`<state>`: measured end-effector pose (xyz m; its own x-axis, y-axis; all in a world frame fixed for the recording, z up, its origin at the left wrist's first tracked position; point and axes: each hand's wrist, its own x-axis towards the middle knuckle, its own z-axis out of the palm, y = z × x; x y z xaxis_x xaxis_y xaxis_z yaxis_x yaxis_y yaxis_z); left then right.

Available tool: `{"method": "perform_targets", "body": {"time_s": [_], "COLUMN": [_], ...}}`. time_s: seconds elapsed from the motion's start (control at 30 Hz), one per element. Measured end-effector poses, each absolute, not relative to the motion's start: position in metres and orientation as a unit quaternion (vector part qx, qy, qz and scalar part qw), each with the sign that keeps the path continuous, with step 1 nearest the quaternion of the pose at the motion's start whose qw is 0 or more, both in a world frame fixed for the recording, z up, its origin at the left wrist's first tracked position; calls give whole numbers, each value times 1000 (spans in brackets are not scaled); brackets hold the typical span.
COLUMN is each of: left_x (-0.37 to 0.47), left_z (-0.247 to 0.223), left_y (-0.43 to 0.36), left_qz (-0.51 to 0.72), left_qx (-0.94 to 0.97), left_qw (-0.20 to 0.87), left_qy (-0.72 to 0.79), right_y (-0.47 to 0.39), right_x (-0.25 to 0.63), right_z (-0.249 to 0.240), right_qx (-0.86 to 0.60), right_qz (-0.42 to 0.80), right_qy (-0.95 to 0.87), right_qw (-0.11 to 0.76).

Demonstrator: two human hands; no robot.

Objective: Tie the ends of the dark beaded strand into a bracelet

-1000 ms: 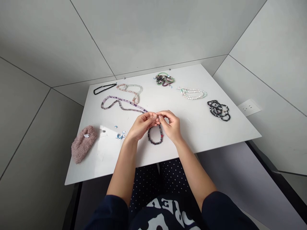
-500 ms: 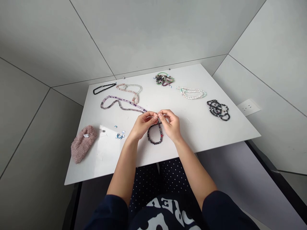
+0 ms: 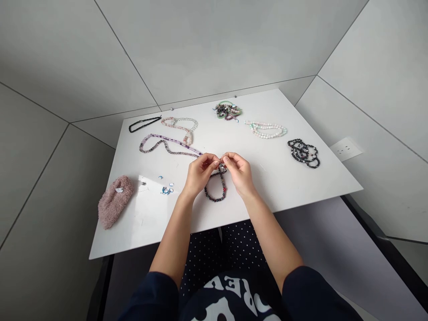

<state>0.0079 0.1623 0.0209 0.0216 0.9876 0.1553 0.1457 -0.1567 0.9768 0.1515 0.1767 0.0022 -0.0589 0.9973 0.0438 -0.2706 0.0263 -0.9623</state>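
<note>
Near the front middle of the table, my left hand (image 3: 200, 174) and my right hand (image 3: 241, 172) meet with thumbs and fingertips pinched. Between them they grip the top of a dark bead strand (image 3: 216, 200); the exact point of grip is too small to make out. Below my fingers the strand crosses itself and lies in a loop on the table, with one red bead on its right side. A long purple and grey bead strand (image 3: 163, 139) runs from the left up to my left fingers, where its end is hidden.
On the white table (image 3: 294, 187) lie a black strand (image 3: 143, 123), a pink and clear strand (image 3: 179, 126), a mixed bead pile (image 3: 228, 110), a pale strand (image 3: 269, 133) and dark bracelets (image 3: 303, 154). A fuzzy pink pouch (image 3: 115, 203) and blue scraps (image 3: 166, 190) sit left.
More of the dark strand shows just beneath my fingertips, where a small crossing loop is now visible. Both hands stay pinched in nearly the same place.
</note>
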Motion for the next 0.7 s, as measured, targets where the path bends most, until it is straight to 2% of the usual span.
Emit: {"method": "perform_targets", "body": {"time_s": [0.3,0.53,0.7], "left_x": [1,-8,-17], "left_z": [16,14,17], "left_y": [164,168,166], "left_qz": [500,428,433], "left_qx": [611,683,640], "left_qw": [340,138,130], "left_qy": [511,576,621], "right_y": [178,183,188], "right_x": [155,158,165], "right_z": [7,5,2], "right_qx": [-403,-393,-368], "right_qz": [610,632,644], "right_qy": [-380,-284,-188], "right_qw": [566,605,643]}}
